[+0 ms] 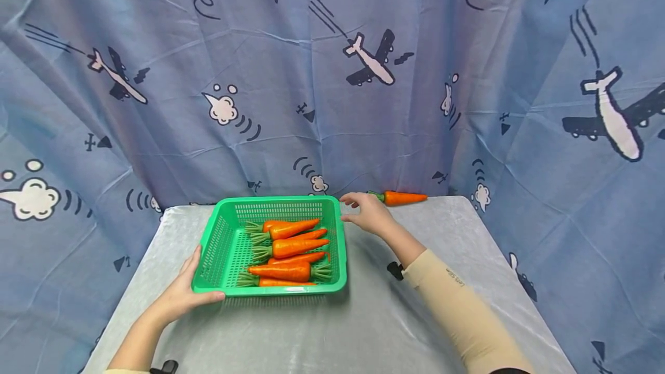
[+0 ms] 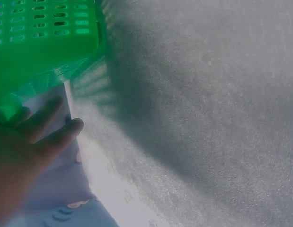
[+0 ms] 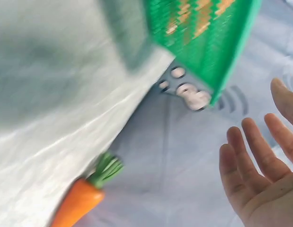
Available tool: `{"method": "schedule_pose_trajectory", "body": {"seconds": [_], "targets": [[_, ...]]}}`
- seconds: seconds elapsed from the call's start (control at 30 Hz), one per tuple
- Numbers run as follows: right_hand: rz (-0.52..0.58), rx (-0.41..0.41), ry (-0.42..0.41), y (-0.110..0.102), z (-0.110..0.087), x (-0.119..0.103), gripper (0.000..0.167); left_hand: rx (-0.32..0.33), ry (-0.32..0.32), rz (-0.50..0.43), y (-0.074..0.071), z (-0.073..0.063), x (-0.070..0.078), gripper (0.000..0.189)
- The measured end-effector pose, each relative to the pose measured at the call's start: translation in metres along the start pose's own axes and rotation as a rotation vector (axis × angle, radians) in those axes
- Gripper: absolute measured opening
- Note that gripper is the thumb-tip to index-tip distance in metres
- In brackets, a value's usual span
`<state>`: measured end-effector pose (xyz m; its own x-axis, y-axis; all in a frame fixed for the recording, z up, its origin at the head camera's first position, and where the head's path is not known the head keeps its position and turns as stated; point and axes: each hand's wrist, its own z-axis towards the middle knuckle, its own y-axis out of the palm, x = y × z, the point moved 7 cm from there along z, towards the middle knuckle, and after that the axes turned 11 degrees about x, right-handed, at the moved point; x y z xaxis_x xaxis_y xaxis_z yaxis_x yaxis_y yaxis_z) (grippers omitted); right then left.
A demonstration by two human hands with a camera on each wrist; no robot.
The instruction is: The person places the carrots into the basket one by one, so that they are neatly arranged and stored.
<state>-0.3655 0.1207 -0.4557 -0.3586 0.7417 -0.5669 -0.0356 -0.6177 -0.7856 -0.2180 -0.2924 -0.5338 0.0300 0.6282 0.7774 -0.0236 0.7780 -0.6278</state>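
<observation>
A green plastic basket [image 1: 340, 247] with slotted walls stands on the cloth-covered table and holds several orange carrots [image 1: 291, 247] with green stalks. My left hand [image 1: 179, 293] grips the basket's near left corner, its thumb along the front rim and its fingers by the left wall. In the left wrist view, some of that hand's fingers [image 2: 61, 135] reach out past the basket. Near the far right corner is my right hand [image 1: 369, 212], fingers loosely bent with nothing between them. The right wrist view shows its palm [image 3: 274, 203] apart from the basket.
One more carrot [image 1: 405, 198] lies at the table's back edge, beyond my right hand. The table [image 1: 270, 339] has a pale grey cover. A blue curtain [image 1: 291, 91] with plane and star prints hangs behind and at both sides.
</observation>
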Motion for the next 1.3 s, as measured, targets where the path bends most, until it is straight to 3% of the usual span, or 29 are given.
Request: {"method": "schedule_pose_trajectory", "body": {"seconds": [0.47, 0.73, 0.97, 1.2, 1.3], "targets": [[0.125, 0.071, 0.2, -0.015, 0.021, 0.109, 0.048, 0.003, 0.001, 0.013, 0.002, 0.001, -0.003, 0.132], [0.018, 0.065, 0.309, -0.008, 0.021, 0.163, 0.055, 0.0, -0.019, 0.007, 0.003, -0.001, -0.005, 0.131], [-0.07, 0.062, 0.338, -0.004, 0.02, 0.188, 0.068, 0.006, -0.015, 0.0, 0.003, 0.0, -0.006, 0.132], [-0.106, -0.016, 0.323, 0.003, 0.022, 0.198, 0.077, 0.015, 0.0, 0.012, 0.002, 0.003, -0.008, 0.132], [-0.161, -0.01, 0.315, 0.003, 0.023, 0.198, 0.077, 0.016, 0.006, 0.007, 0.001, 0.003, -0.008, 0.132]]}}
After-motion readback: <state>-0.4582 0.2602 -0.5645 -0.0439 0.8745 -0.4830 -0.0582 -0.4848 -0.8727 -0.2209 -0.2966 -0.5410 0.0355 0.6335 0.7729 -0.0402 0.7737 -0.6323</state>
